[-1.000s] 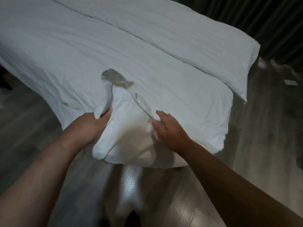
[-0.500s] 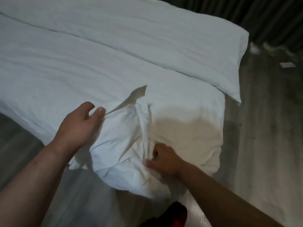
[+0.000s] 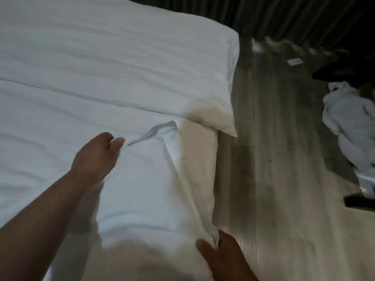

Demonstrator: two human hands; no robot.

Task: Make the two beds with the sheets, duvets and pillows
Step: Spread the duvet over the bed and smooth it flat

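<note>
The bare left arm [image 3: 40,216] reaches in from the near left. The left hand [image 3: 95,159] lies knuckles up with its fingers curled and thumb against forefinger, seemingly pinching a fold of the sheet [image 3: 142,189]. The right hand [image 3: 227,258], at the near edge, pinches the sheet's corner between thumb and fingers.

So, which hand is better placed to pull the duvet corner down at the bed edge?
Right. The right hand pinches the gathered duvet corner at the edge; the left hand lies farther up on top of the duvet.
</note>
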